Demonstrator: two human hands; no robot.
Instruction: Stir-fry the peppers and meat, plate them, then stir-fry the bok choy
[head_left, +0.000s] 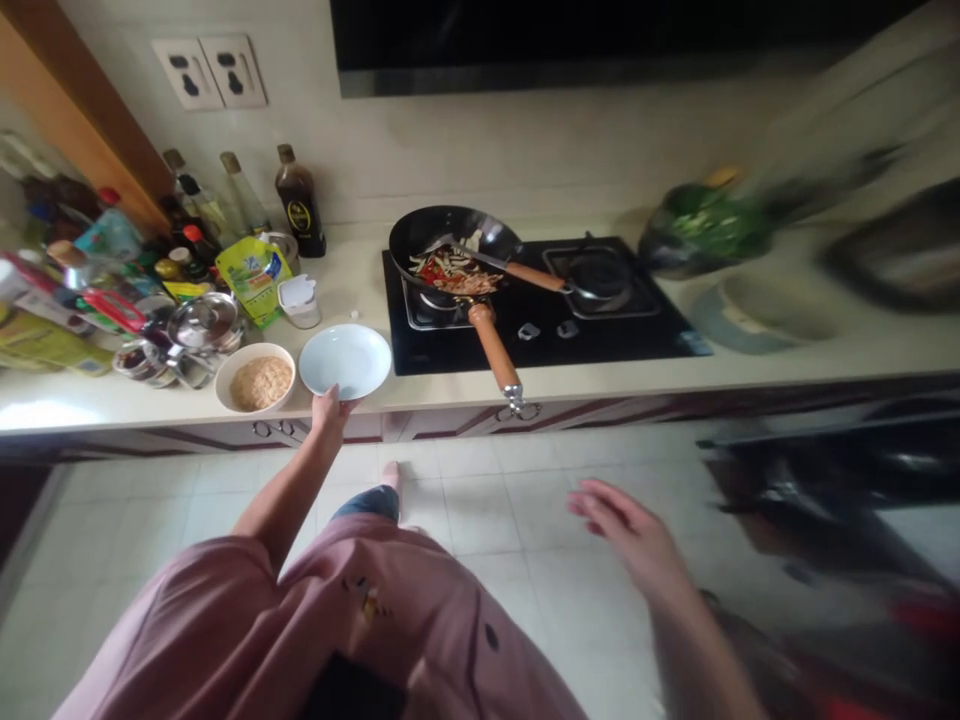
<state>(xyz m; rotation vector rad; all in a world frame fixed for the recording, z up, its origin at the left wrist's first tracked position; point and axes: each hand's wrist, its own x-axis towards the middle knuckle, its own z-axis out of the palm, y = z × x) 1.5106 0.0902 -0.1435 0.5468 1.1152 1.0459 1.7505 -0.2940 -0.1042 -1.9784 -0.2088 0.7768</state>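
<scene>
My left hand grips the near rim of a white plate, which is bare and at the counter's front edge; whether it rests on the counter cannot be told. Just left of it stands a white bowl of pale, chunky food. My right hand, slightly blurred, hangs over the floor with loosely bent fingers and nothing visible in it. On the left burner sits a black wok with sliced pale and red food inside. A wooden-handled spatula leans in it.
The wok's wooden handle juts past the counter edge. Bottles, jars, a yellow-green pouch and a white lidded container crowd the left counter. Right of the stove are a bowl of greens and a blurred pale basin.
</scene>
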